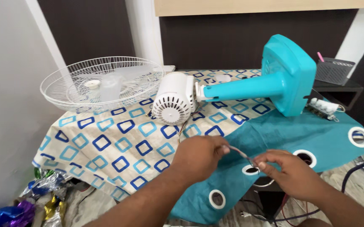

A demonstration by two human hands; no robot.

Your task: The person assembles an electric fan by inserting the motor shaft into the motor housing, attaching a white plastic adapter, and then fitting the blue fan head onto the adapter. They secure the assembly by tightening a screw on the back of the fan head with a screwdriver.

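My left hand and my right hand each pinch an end of a thin wire stretched between them, low in the view. Thin wires run from under the white fan motor housing toward my hands. The motor lies on its side on a patterned cloth, joined to a turquoise fan stand and base tipped over to the right.
A white wire fan guard holding translucent blades rests at the back left. A white switch block lies beside the base, with a grey mesh basket behind. Shiny foil sits at lower left, cables at lower right.
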